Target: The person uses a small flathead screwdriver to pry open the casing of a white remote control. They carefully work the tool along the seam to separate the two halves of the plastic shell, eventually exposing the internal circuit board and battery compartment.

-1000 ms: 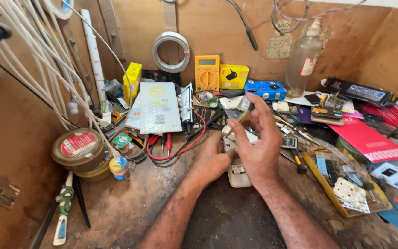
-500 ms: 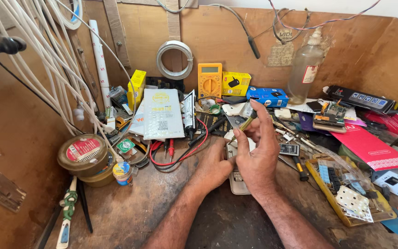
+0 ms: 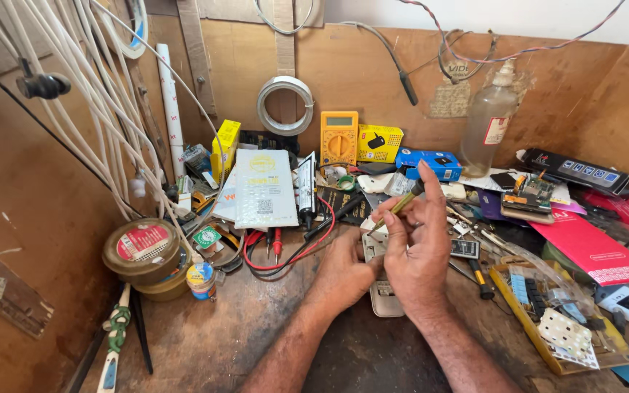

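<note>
Under both hands, a pale oblong device (image 3: 381, 291), left hand (image 3: 343, 273) gripping it, right hand (image 3: 416, 251) pinching a screwdriver (image 3: 394, 209).

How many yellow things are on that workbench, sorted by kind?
Yellow multimeter: 1
Yellow cardboard boxes, one tall and one flat: 2
Yellow plastic tray of small parts: 1
Thin yellow-handled tool, held in the right hand: 1
Total: 5
</note>
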